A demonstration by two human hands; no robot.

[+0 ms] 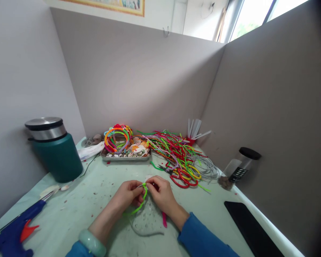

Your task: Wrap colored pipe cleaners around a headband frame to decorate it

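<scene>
My left hand (pixel 128 194) and my right hand (pixel 162 194) meet over the middle of the table, fingertips pinched together. Between them is a lime-green pipe cleaner (pixel 143 203), bunched at the fingertips, with its loose end curving down towards the left wrist. A thin grey wire also shows at the left fingertips. Below the hands a grey wire (pixel 147 234) curves over the cloth; whether it joins the held piece, I cannot tell. A short pink strip (pixel 164 219) lies beside my right wrist, partly hidden by it.
Beyond the hands stand a metal tray (pixel 127 159) of shells with colourful rings (pixel 118 138), a pipe-cleaner pile (pixel 173 148), red-handled scissors (pixel 184 178) and coiled grey wire (pixel 207 167). A green bottle (pixel 57 157) and blue glue gun (pixel 18 228) are left; a jar (pixel 237 169) and black phone-like slab (pixel 250 225) right.
</scene>
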